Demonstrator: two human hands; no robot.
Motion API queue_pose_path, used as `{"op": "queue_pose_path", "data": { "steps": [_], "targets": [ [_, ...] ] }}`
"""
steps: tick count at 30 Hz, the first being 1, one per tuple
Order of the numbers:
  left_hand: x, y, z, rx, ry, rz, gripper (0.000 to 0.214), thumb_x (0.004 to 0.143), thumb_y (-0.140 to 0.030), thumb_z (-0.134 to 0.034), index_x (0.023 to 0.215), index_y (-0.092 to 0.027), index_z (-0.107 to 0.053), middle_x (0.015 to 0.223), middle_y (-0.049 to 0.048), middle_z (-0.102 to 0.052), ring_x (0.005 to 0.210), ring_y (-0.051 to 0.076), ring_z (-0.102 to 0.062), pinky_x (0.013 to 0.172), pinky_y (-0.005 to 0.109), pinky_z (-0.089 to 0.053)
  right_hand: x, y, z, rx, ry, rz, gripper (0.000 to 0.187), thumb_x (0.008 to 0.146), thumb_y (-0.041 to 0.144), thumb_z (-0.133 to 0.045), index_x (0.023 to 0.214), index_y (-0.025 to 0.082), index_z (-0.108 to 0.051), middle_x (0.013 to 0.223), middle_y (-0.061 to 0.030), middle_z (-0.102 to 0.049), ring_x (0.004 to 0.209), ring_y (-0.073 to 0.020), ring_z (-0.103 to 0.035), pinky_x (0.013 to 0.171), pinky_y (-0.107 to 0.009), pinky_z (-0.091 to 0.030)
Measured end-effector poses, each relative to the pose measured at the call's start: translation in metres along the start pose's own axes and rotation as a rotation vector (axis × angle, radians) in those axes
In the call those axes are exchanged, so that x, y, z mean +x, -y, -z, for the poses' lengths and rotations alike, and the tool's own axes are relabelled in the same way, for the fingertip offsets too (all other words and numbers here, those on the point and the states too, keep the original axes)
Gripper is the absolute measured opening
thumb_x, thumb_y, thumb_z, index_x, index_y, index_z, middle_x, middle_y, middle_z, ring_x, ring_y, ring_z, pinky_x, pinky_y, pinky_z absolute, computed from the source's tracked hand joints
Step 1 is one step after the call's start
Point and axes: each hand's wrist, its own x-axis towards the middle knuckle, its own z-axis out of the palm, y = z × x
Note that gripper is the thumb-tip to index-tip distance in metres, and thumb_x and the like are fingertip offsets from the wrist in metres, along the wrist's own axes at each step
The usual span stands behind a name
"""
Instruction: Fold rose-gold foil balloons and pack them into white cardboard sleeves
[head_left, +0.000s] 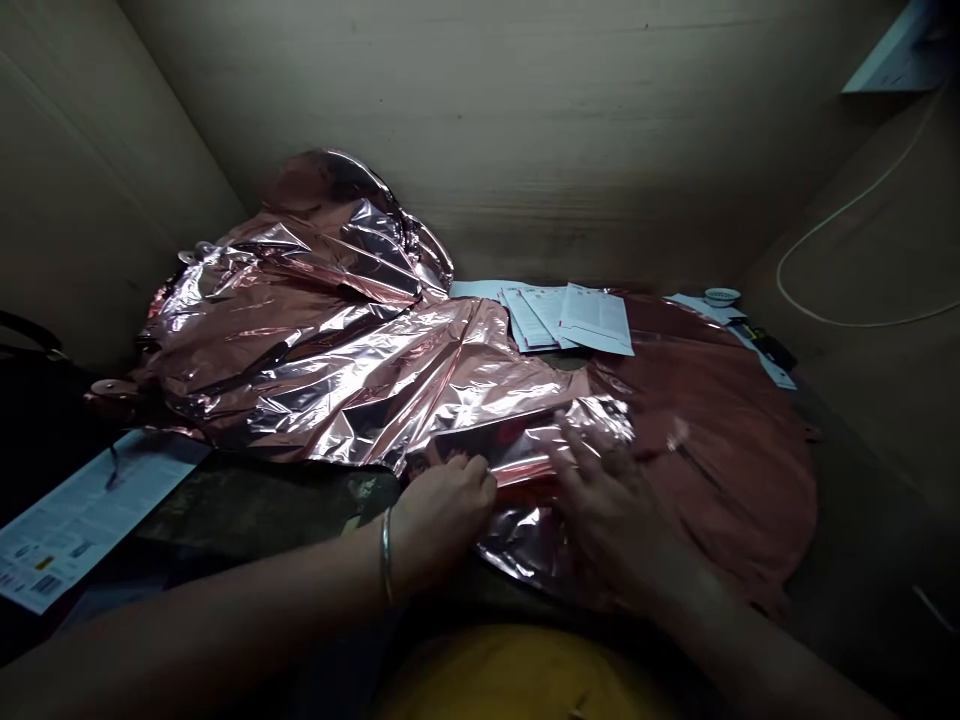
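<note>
A heap of crumpled rose-gold foil balloons (315,340) covers the left and middle of the dark work surface. A flat, round foil balloon (720,450) lies spread out to the right. My left hand (442,510), with a bangle on the wrist, is closed in a pinch on the folded edge of a foil balloon near me. My right hand (607,490) lies flat with fingers spread, pressing down on the same foil; it is blurred by motion.
Printed cards (577,318) lie fanned out at the back against the wooden wall. A small white dish (721,296) and a dark tool (772,350) sit at the back right. A leaflet (75,520) lies at the left. A white cord (847,250) hangs on the right wall.
</note>
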Motion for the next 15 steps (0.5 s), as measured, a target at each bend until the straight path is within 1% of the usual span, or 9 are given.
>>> {"op": "queue_pose_path", "data": {
  "steps": [2,3,4,6,8,9,11,13,15],
  "targets": [
    [-0.011,-0.018,0.006,-0.115,0.032,0.047,0.019,0.089,-0.005,-0.047,0.099,-0.01,-0.063,0.09,0.0106,-0.065,0.077,0.023,-0.063,0.064,0.035,-0.054,0.0,0.018,0.001,0.065,-0.084,0.137,0.049,0.086,0.015,-0.051,0.135,0.012,-0.056,0.14,-0.0143,-0.053,0.116,-0.0324,-0.053,0.095,-0.047,-0.045],
    [-0.014,-0.023,0.008,-0.202,0.03,0.047,0.016,0.089,-0.008,-0.049,0.099,-0.011,-0.063,0.088,0.0094,-0.066,0.074,0.022,-0.064,0.065,0.035,-0.054,0.0,0.024,-0.001,0.112,-0.115,0.174,0.043,0.086,0.018,-0.052,0.128,0.01,-0.061,0.132,-0.0148,-0.059,0.105,-0.031,-0.057,0.089,-0.045,-0.048],
    [-0.014,-0.025,0.01,-0.295,0.005,0.029,0.015,0.09,-0.012,-0.051,0.101,-0.011,-0.062,0.089,0.0087,-0.067,0.075,0.022,-0.065,0.067,0.034,-0.055,0.0,0.028,-0.003,0.162,-0.138,0.186,0.038,0.087,0.02,-0.053,0.12,0.009,-0.066,0.125,-0.0151,-0.064,0.095,-0.0294,-0.059,0.084,-0.044,-0.05],
    [-0.007,-0.016,0.009,-0.434,-0.102,-0.074,0.02,0.092,-0.018,-0.053,0.109,-0.014,-0.061,0.102,0.0091,-0.068,0.09,0.022,-0.066,0.08,0.035,-0.054,-0.002,0.029,-0.006,0.246,-0.127,0.173,0.031,0.088,0.023,-0.054,0.111,0.009,-0.07,0.115,-0.0137,-0.069,0.085,-0.0265,-0.058,0.077,-0.042,-0.052],
    [0.006,0.004,0.002,-0.464,-0.207,-0.236,0.03,0.091,-0.014,-0.053,0.121,-0.017,-0.059,0.12,0.0091,-0.065,0.113,0.022,-0.06,0.1,0.039,-0.046,-0.007,0.023,-0.006,0.283,-0.09,0.167,0.031,0.09,0.02,-0.052,0.116,0.012,-0.069,0.116,-0.0116,-0.069,0.083,-0.0244,-0.057,0.076,-0.04,-0.052],
    [0.013,0.015,-0.005,-0.463,-0.218,-0.321,0.032,0.091,-0.012,-0.053,0.122,-0.018,-0.059,0.122,0.0085,-0.065,0.118,0.022,-0.057,0.105,0.041,-0.042,-0.01,0.019,-0.005,0.288,-0.078,0.176,0.033,0.091,0.018,-0.051,0.119,0.013,-0.068,0.119,-0.011,-0.068,0.083,-0.0238,-0.057,0.076,-0.04,-0.053],
    [0.021,0.033,-0.019,-0.481,-0.21,-0.415,0.031,0.092,-0.012,-0.051,0.121,-0.018,-0.061,0.126,0.0086,-0.064,0.123,0.021,-0.055,0.107,0.039,-0.04,-0.019,0.01,-0.002,0.3,-0.058,0.172,0.036,0.091,0.016,-0.05,0.124,0.014,-0.065,0.126,-0.0105,-0.064,0.088,-0.0237,-0.058,0.079,-0.039,-0.054],
    [0.021,0.04,-0.032,-0.525,-0.216,-0.425,0.03,0.094,-0.014,-0.049,0.121,-0.017,-0.062,0.128,0.0089,-0.063,0.123,0.019,-0.056,0.105,0.034,-0.043,-0.028,0.004,0.0,0.345,-0.032,0.107,0.036,0.091,0.015,-0.049,0.123,0.016,-0.065,0.128,-0.0092,-0.063,0.095,-0.0235,-0.058,0.082,-0.038,-0.054],
    [0.013,0.039,-0.04,-0.566,-0.244,-0.395,0.031,0.096,-0.017,-0.046,0.123,-0.018,-0.061,0.129,0.0087,-0.062,0.123,0.018,-0.056,0.104,0.031,-0.044,-0.036,0.002,0.001,0.411,0.007,0.03,0.034,0.093,0.015,-0.048,0.122,0.017,-0.066,0.128,-0.0079,-0.064,0.103,-0.0234,-0.057,0.087,-0.037,-0.053]
  ]
}}
